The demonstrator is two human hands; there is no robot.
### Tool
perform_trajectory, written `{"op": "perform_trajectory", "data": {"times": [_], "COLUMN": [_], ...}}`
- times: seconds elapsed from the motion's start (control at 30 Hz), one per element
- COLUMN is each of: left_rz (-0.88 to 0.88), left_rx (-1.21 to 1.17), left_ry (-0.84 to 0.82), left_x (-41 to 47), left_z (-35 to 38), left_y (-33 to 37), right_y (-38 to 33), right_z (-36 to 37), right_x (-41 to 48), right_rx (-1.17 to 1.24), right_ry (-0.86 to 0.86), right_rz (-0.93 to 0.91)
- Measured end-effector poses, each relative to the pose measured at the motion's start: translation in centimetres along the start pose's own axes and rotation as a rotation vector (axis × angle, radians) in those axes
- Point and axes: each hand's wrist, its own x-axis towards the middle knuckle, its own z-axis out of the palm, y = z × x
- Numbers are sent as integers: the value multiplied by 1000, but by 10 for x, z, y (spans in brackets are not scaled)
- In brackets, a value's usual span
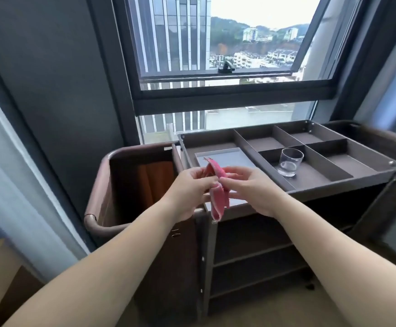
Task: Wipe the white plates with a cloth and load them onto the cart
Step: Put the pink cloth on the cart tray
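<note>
Head view. A pink woven cloth (218, 199) is held bunched above the near left corner of a dark brown compartmented service cart (348, 181). The left hand (187, 192) and the right hand (256, 190) are close together, each pinching the cloth between thumb and fingers. One flat, pale rectangular plate (227, 156) lies in the cart's left compartment, partly hidden behind the hands; no other plates are in view. A clear glass tumbler (289, 161) stands apart in a middle compartment.

The step in hand is judged to be readying the cloth. A flat folded pad should be formed, so that no loose tail drags. Each compartment is bounded by raised dividers, so plates would have to be lowered from above. Room is noted in the right-hand compartments and on the lower shelves.
</note>
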Motion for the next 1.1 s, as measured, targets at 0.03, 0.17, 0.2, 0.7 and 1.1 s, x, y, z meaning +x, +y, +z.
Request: {"op": "perform_trajectory", "data": {"times": [0.03, 0.17, 0.2, 0.7, 1.1], "left_rz": [0, -32, -48, -252, -556], "left_rx": [1, 55, 74, 168, 801], "left_ry": [-4, 43, 65, 338, 566], "left_x": [12, 63, 75, 191, 194], "left_z": [1, 3, 4, 48, 92], "left_y": [-3, -19, -21, -56, -98], "right_y": [4, 16, 17, 41, 92], "right_z": [-5, -29, -36, -132, -140], "right_x": [10, 51, 61, 216, 264], "right_rx": [-7, -76, -104, -933, -1260], "right_ry": [49, 172, 200, 98, -369], "right_rz": [14, 63, 70, 163, 35]}}
